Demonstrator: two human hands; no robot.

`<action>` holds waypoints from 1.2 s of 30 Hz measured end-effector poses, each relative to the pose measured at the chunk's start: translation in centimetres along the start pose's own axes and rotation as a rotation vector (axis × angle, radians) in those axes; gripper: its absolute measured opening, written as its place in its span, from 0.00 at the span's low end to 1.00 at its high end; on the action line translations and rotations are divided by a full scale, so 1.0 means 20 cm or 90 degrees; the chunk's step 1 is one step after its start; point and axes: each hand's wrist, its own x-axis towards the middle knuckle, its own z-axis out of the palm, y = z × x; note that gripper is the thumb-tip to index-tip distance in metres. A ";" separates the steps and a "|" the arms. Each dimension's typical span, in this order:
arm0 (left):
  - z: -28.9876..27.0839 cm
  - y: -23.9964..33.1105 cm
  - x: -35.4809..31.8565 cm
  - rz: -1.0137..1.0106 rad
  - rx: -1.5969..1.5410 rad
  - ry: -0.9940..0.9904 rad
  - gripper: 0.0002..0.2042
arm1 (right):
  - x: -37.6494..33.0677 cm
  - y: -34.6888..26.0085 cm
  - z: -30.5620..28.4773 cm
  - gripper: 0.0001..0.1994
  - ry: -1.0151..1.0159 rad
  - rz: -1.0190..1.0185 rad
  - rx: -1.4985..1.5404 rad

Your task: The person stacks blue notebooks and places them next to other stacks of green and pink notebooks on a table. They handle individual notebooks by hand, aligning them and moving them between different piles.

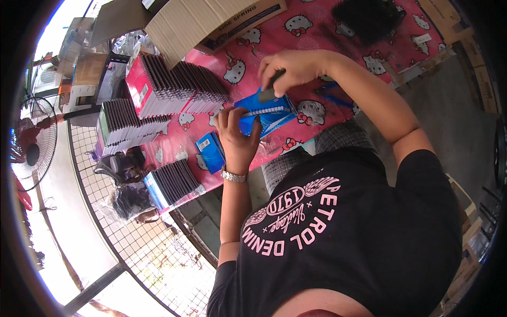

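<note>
Head view: near the frame's centre, the left hand [238,138] grips the near end of a blue pack [264,114], fingers curled over its edge, steadying it above the pink counter [311,31]. The right hand [290,67] is closed on a dark tool [270,89] whose tip presses the pack's top edge. This looks like the sealing or trimming step on a single pack; I can't tell which. The next move probably calls for a firm hold and an even stroke along the edge. A second blue pack [212,152] lies just left of the wrist, and rows of dark packs [182,87] fill the upper left.
</note>
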 end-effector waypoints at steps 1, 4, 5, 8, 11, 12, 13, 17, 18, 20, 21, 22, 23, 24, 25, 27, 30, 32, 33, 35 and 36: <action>-0.02 -0.01 -0.01 -0.022 -0.008 0.001 0.16 | 0.01 0.04 -0.01 0.22 0.014 -0.021 0.129; -0.04 -0.04 -0.02 -0.030 0.013 -0.005 0.16 | 0.05 -0.03 0.03 0.23 -0.029 0.025 -0.194; -0.04 -0.04 -0.02 -0.036 0.020 -0.019 0.15 | 0.08 -0.02 0.02 0.22 -0.003 0.076 -0.357; -0.05 -0.07 -0.03 -0.063 -0.043 -0.036 0.14 | 0.09 0.00 0.05 0.22 -0.119 -0.086 0.359; -0.06 -0.06 -0.02 -0.099 -0.140 -0.066 0.14 | 0.13 -0.01 0.04 0.22 -0.028 -0.002 0.002; -0.06 -0.06 -0.01 -0.099 -0.156 -0.062 0.14 | 0.14 -0.01 0.04 0.22 0.009 0.004 -0.089; -0.06 -0.06 0.00 -0.098 -0.171 -0.058 0.13 | 0.14 0.00 0.03 0.22 -0.080 -0.015 0.239; -0.08 -0.07 0.00 -0.081 -0.155 -0.073 0.13 | 0.16 -0.04 0.06 0.23 0.017 0.055 -0.242; -0.08 -0.08 0.01 -0.086 -0.165 -0.074 0.13 | 0.16 -0.04 0.06 0.22 -0.043 -0.010 -0.055; -0.08 -0.09 -0.01 -0.100 -0.188 -0.078 0.13 | 0.16 -0.02 0.08 0.22 -0.163 -0.136 0.325; -0.08 -0.09 -0.01 -0.100 -0.185 -0.080 0.14 | 0.16 -0.01 0.08 0.21 -0.100 -0.058 0.122; -0.08 -0.09 -0.01 -0.101 -0.183 -0.081 0.14 | 0.18 0.00 0.08 0.21 -0.035 0.021 -0.080; -0.08 -0.10 0.00 -0.098 -0.181 -0.079 0.14 | 0.19 0.00 0.06 0.20 0.031 0.099 -0.286; -0.08 -0.10 0.00 -0.108 -0.182 -0.077 0.13 | 0.19 0.02 0.05 0.21 0.138 0.113 -0.396; -0.09 -0.10 0.00 -0.117 -0.183 -0.074 0.12 | 0.16 0.08 0.03 0.21 0.246 0.127 -0.506; -0.08 -0.10 0.00 -0.167 -0.226 -0.053 0.11 | 0.09 0.25 -0.04 0.24 0.378 0.130 -0.627; -0.05 -0.12 -0.02 -0.242 -0.320 0.002 0.09 | -0.11 0.56 -0.13 0.35 0.494 0.025 -0.611; -0.05 -0.16 -0.09 -0.261 -0.327 0.057 0.07 | -0.24 0.57 -0.01 0.39 0.584 -0.052 -0.592; -0.05 -0.16 -0.11 -0.283 -0.340 0.074 0.07 | -0.32 0.55 0.09 0.40 0.625 -0.034 -0.617; -0.03 -0.13 -0.13 -0.321 -0.363 0.108 0.07 | -0.47 0.56 0.33 0.37 0.603 0.120 -0.757; -0.01 -0.13 -0.14 -0.343 -0.370 0.118 0.09 | -0.55 0.61 0.41 0.35 0.544 0.152 -0.831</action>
